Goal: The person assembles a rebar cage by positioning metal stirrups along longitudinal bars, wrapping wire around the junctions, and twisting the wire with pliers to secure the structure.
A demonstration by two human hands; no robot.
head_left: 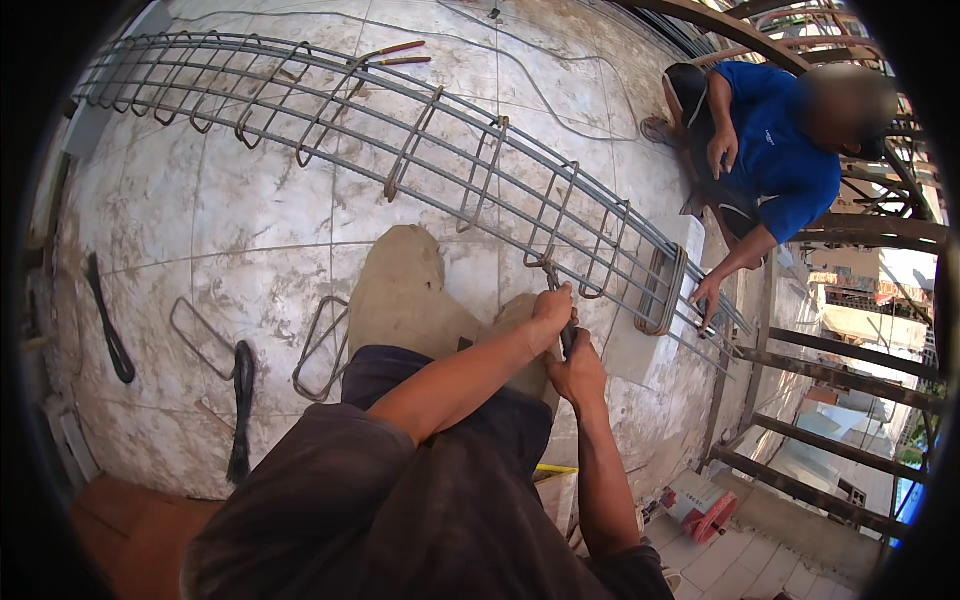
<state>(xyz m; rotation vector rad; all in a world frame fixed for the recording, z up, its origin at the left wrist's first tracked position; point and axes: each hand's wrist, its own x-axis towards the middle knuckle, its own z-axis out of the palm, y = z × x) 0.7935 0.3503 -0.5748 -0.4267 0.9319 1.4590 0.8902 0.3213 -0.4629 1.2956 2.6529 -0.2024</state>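
Note:
A long rebar cage (pixel 430 122) of straight steel bars with rectangular stirrups lies across the floor ahead of me. My left hand (pixel 553 312) and my right hand (pixel 580 372) are both closed on the handles of dark pincers (pixel 551 277). The tool's jaws meet the near lower bar where a stirrup (pixel 547 225) crosses it. Whether wire sits in the jaws is too small to tell. Further right, a co-worker's hand (pixel 706 302) touches the bars beside a bunch of stirrups (pixel 662 290) at the cage's end.
A co-worker in a blue shirt (pixel 780 140) crouches at the right. Red-handled pincers (pixel 395 55) lie beyond the cage. Loose stirrups (pixel 322 350) and a black tie-wire bundle (pixel 243 405) lie at left. A bucket (pixel 697 505) rests lower right, near open framing beams (pixel 840 380).

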